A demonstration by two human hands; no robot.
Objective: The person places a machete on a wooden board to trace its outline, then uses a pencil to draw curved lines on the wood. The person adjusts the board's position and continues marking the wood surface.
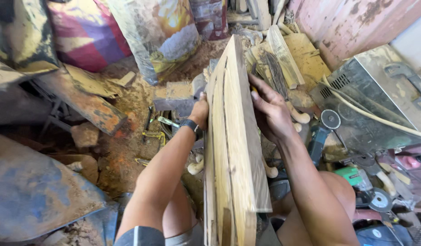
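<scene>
Sawdust-covered workshop floor (124, 155), cluttered with offcuts, sacks and power tools all round. Dead centre, a long wooden plank (233, 150) standing on edge, long axis running straight away from the body, far end tipped up toward the sacks. Left hand (200, 111) pressed to the plank's left face near the far end, fingers hidden behind the wood, so closed or open cannot be told. Right hand (269, 111) wrapped on the right face just opposite, fingers curled to the top edge, thumb pinning what looks like a pencil, too small to be sure. Both hands level, the plank sandwiched between. Angle grinder (326, 125) just right of the right wrist, metal case (379, 91) beyond it.
</scene>
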